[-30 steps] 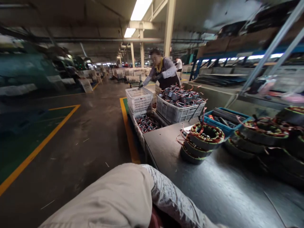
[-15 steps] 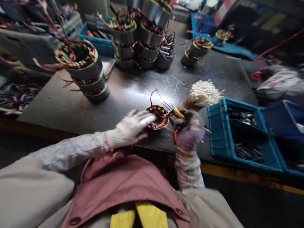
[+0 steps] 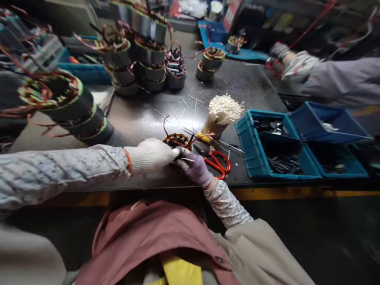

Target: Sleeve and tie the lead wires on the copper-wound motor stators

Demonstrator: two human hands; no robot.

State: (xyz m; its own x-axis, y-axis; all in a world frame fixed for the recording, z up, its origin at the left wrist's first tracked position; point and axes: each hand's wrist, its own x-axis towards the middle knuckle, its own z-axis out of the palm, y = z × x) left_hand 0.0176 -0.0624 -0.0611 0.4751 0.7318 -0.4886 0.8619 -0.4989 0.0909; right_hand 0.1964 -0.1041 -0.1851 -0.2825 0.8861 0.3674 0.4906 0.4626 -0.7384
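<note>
A ring-shaped motor stator (image 3: 177, 138) with copper windings lies near the bench's front edge, its near side hidden by my hands. My left hand (image 3: 152, 153), in a white glove, has its fingers closed at that near side; what they grip is hidden. Against its fingertips, my right hand (image 3: 196, 168) in a purple glove pinches a thin white strand (image 3: 187, 159). Red-handled scissors (image 3: 222, 164) rest on the bench just right of my right hand. Behind them lies a tool with a yellow handle (image 3: 203, 137).
A bundle of white strands (image 3: 224, 109) stands upright behind the tools. Blue bins (image 3: 252, 158) with dark pieces are at the right. Stacked stators (image 3: 89, 122) stand left, with more stacks (image 3: 151, 71) behind. A co-worker's gloved hand (image 3: 279, 51) is at the far right.
My right hand has left the scissors and tool on the bench and moved left to the stator. My left hand has closed its outstretched fingers. The view has swung to the right.
</note>
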